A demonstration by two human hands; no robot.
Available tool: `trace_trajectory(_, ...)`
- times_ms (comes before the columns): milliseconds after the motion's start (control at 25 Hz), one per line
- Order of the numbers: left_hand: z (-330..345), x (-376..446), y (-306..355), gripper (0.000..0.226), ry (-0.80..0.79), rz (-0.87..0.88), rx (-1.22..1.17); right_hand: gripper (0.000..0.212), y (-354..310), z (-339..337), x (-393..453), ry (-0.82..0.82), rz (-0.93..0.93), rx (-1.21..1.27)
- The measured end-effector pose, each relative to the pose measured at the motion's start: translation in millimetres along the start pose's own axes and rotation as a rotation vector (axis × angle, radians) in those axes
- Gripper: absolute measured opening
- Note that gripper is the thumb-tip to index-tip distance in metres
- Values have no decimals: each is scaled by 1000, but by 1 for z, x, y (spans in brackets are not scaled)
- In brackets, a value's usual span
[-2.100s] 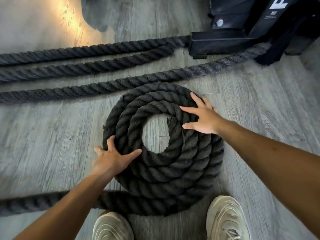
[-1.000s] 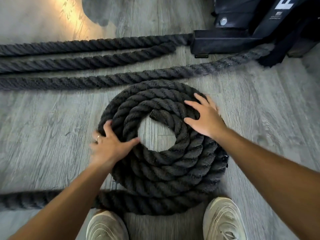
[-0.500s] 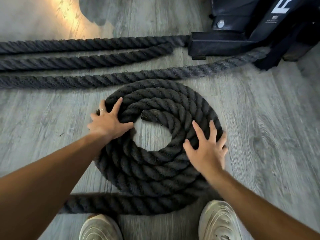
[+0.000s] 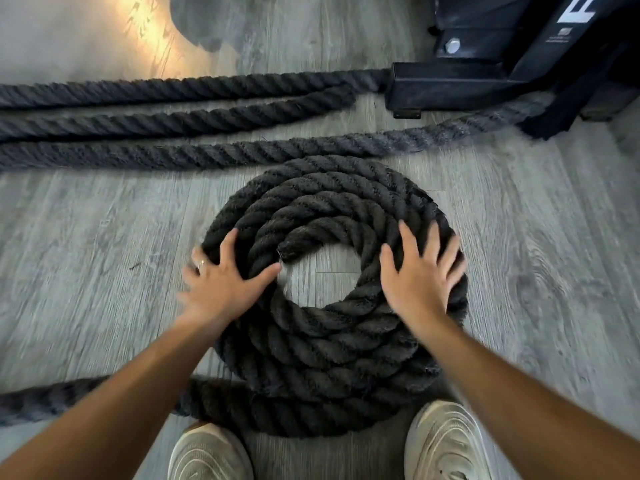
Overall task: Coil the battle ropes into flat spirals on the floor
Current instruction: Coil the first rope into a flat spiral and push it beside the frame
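Note:
A thick black battle rope lies in a flat spiral coil [image 4: 332,344] of about three turns on the grey wood floor, with a bare hole at its centre. The rope's inner end [image 4: 287,251] shows at the upper left of that hole. My left hand [image 4: 221,285] presses flat on the coil's left side, fingers spread, thumb toward the hole. On the right side of the coil my right hand [image 4: 420,275] lies flat with fingers apart. The free tail [image 4: 52,400] of the rope runs off left from the coil's near edge.
Three straight rope lengths [image 4: 173,123] lie across the floor beyond the coil. A black machine base [image 4: 450,88] stands at the upper right, with rope leading to it. My two pale shoes [image 4: 446,445] are just below the coil.
The coil has turned, carrying the inner end round from the right to the upper left of the hole. Over the last half second both hands have shifted slightly along their sides of the coil.

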State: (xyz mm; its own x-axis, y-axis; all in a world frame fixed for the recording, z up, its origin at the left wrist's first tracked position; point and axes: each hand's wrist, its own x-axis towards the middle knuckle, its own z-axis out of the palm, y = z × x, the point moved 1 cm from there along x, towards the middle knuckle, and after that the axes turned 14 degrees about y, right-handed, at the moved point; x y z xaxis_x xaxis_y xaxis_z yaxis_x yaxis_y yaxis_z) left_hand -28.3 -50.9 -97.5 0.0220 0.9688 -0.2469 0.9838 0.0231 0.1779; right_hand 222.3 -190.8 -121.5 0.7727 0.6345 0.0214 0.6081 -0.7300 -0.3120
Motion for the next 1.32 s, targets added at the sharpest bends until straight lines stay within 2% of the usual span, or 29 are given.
trace_trajectory(40, -4, 17, 7, 110, 0, 83, 3, 66, 5, 1, -31, 36, 59, -26)
trace_trajectory(120, -12, 45, 19, 115, -49, 208, 27, 72, 15, 2, -69, -1, 62, -117)
trace_trajectory(280, -19, 61, 24, 132, -134, 243, 73, 74, 16, 2, -66, -48, 44, -170)
trace_trajectory(440, -18, 45, 12, 130, -108, 147, 57, 70, 19, -5, -43, -75, -61, -185)
trace_trajectory(560, -9, 11, 4, 129, -101, -20, 51, 67, 26, -14, 10, -140, -257, -219)
trace_trajectory(720, 8, -44, -8, 139, -145, -178, -15, 63, 12, -21, 84, -333, -471, -166)
trace_trajectory(800, 9, -50, -11, 141, -132, -199, 7, 63, -3, -24, 100, -394, -433, -110)
trace_trajectory(840, 6, -45, -12, 138, -113, -202, -2, 63, -9, -25, 95, -367, -376, -54)
trace_trajectory(920, -2, -24, -11, 125, -63, -166, -84, 59, -13, -17, 58, -181, -193, 35)
trace_trajectory(960, -6, -10, -7, 117, -34, -104, -118, 62, -11, -13, 27, -92, -70, 31)
trace_trajectory(1040, -12, 19, 7, 108, -10, 86, -107, 81, -7, -10, -40, -100, 81, -78)
trace_trajectory(1160, -18, 48, 32, 122, -124, 287, 68, 88, -2, -6, -77, -227, 62, -193)
trace_trajectory(1240, -17, 55, 39, 126, -183, 284, 149, 89, -2, -4, -71, -225, 63, -160)
trace_trajectory(1320, -17, 55, 36, 126, -165, 263, 187, 88, -1, -3, -66, -184, 44, -143)
